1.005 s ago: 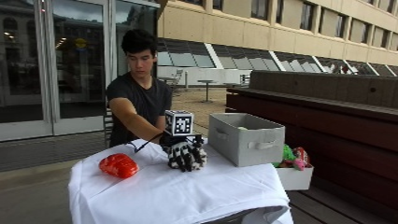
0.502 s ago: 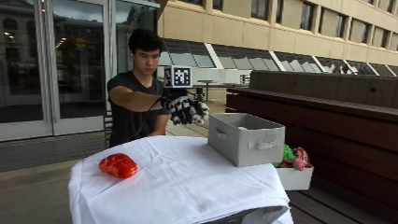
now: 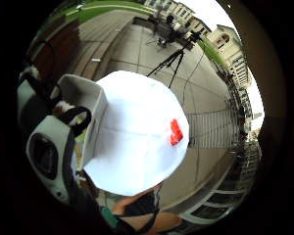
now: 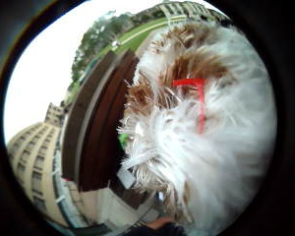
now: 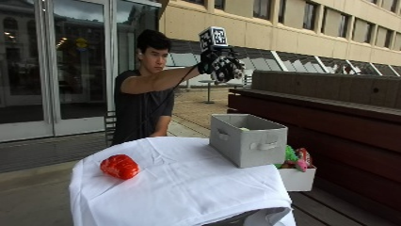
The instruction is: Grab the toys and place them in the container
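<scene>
Gloved right hand (image 5: 220,66) has risen from bench (image 5: 188,183) level to head height, fingers curled round a white-and-brown furry toy (image 4: 196,123), which fills the thumb-side palm view. Grey container (image 5: 248,139) sits well below the hand, slightly ahead of it. Judgement: lift done; lowering and release remain. Red toy (image 5: 119,166) lies far below on the bench, away from the container, still to collect.
</scene>
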Demonstrator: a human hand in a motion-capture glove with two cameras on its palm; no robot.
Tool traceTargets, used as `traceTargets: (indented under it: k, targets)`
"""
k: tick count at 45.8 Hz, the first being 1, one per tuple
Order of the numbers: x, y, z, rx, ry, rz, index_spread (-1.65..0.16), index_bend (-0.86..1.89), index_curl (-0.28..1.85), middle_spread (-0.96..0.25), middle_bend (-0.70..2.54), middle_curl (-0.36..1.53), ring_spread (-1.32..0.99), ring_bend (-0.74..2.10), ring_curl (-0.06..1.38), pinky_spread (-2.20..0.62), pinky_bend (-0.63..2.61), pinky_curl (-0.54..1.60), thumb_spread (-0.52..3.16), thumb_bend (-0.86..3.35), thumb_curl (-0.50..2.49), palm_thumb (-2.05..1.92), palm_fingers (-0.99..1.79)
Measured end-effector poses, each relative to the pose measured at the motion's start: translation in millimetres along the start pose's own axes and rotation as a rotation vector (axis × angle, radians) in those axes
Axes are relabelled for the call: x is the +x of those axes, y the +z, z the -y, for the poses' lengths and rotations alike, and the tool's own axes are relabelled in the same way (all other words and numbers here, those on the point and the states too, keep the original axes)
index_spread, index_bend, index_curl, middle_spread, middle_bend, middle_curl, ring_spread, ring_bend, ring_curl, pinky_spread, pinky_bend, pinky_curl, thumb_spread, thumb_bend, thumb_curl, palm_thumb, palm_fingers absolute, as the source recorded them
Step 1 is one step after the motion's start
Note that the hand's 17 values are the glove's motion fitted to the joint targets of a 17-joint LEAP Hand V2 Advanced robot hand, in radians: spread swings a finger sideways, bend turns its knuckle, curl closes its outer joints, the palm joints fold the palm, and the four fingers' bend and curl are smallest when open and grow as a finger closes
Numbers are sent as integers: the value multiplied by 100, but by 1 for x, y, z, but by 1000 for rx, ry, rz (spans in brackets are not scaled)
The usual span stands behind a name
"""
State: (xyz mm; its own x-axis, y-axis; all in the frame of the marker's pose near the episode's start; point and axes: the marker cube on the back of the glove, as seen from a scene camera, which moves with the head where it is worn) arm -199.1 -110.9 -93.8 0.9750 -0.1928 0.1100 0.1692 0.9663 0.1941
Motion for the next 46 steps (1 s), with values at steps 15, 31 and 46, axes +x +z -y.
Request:
traceTargets:
  k: [15,31,46]
  targets:
    - [-85,55,26,-49,-135,-32,-37,14,9,-41,65,55,-43,108,44,-46,93,36,74,2,74,68,102]
    - [-117,107,19,-196,-106,-62,-37,11,6,-42,58,55,-43,105,43,-47,92,36,79,-4,76,64,103]
    - [-52,96,18,-255,-111,-102,-29,11,3,-13,25,46,-23,68,31,-21,127,43,95,-11,43,-12,-19]
